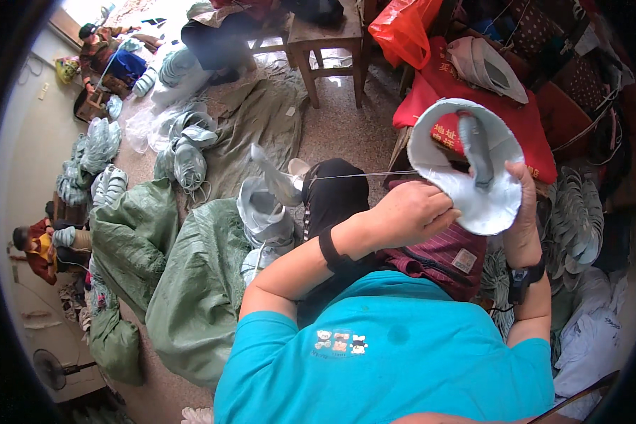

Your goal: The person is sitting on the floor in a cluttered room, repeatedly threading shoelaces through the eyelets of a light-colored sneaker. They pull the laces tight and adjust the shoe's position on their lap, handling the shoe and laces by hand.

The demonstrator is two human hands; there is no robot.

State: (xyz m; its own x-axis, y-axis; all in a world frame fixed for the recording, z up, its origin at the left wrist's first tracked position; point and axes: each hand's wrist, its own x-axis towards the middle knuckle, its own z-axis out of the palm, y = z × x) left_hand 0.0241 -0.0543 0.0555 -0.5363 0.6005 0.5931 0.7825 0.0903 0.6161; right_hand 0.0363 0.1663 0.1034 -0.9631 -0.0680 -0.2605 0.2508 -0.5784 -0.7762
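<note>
A pale, bowl-shaped piece (431,152), seemingly a shoe upper, is held up in front of me at the right. It has a cut-out opening and a grey padded strip (478,152) across its inside. My right hand (521,201) grips its right side, thumb over the rim. At its lower left edge is my left hand (417,210), fingers pinched together; what they hold is hidden. A thin white thread (364,174) stretches left from the upper's rim, past my dark-clothed knee (336,191).
Similar pale pieces (265,212) stand by my left leg, beside green sacks (198,283). More stacks (576,219) lie at the right. A red bag (498,113) covers a surface ahead, near a wooden stool (325,35). Other people (109,56) sit at the far left.
</note>
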